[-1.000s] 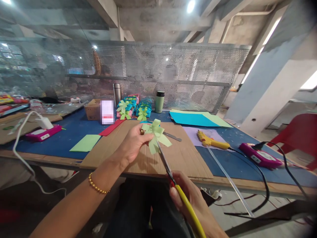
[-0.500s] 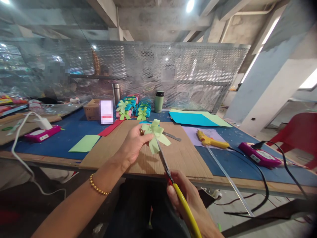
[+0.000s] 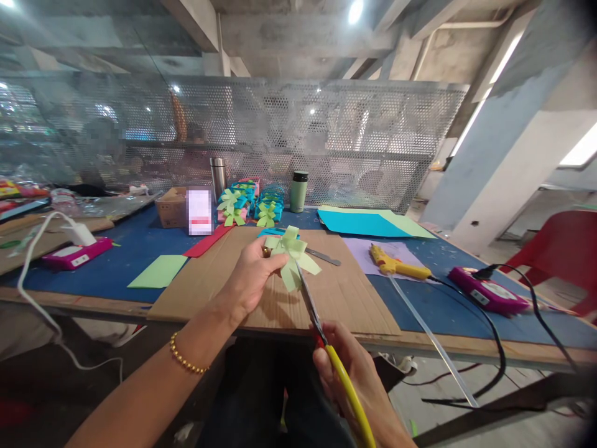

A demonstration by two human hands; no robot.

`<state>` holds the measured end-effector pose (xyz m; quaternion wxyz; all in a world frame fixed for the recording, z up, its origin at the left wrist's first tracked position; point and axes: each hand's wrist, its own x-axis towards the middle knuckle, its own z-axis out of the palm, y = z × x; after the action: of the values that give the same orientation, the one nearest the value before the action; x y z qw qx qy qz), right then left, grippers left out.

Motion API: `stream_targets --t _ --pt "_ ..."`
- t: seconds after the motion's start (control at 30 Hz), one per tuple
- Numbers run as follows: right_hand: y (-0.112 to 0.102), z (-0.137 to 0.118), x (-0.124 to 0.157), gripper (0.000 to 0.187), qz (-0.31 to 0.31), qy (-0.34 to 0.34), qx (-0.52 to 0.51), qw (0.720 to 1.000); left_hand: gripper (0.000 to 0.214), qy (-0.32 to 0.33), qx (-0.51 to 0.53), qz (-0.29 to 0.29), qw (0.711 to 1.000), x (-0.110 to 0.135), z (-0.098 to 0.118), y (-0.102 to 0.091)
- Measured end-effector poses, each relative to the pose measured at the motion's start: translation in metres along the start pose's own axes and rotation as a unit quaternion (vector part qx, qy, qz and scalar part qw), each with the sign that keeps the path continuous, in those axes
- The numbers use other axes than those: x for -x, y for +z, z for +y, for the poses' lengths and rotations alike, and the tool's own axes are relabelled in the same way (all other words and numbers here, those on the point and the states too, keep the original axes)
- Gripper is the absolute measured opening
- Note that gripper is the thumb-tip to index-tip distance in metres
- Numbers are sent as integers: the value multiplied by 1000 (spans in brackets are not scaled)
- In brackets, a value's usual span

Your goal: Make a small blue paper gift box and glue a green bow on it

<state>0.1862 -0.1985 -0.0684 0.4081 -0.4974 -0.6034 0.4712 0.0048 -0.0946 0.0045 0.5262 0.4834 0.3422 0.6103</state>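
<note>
My left hand (image 3: pixel 249 277) pinches a light green paper bow (image 3: pixel 292 252) above a brown cardboard sheet (image 3: pixel 275 292); a gold bead bracelet sits on that wrist. My right hand (image 3: pixel 352 373) grips yellow-handled scissors (image 3: pixel 326 348), whose blades point up and reach the lower tail of the bow. Both hands are closed round what they hold.
On the blue table (image 3: pixel 140 261) lie a yellow glue gun (image 3: pixel 396 264), two magenta power strips (image 3: pixel 487 292) with cables, coloured paper sheets (image 3: pixel 368 223), a metal ruler (image 3: pixel 324 255), finished bows on boxes (image 3: pixel 252 205), two flasks (image 3: pixel 299 191) and a carton. A red chair (image 3: pixel 564 255) stands at right.
The view has shifted a little; my right hand and scissors have drawn slightly left and nearer the bow. My left hand keeps the bow in nearly the same place.
</note>
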Motion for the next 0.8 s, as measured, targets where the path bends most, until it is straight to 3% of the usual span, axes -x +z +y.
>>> stream_targets --t 0.27,0.53,0.8 --pt "-2 15 -6 49 6 -27 13 1000 33 -6 8 5 1000 3 1 2" --pt "2 9 -5 45 56 -59 52 995 33 -17 20 8 1000 4 2 3" --pt "-1 7 -4 43 38 -62 69 995 33 -18 27 4 999 4 2 5"
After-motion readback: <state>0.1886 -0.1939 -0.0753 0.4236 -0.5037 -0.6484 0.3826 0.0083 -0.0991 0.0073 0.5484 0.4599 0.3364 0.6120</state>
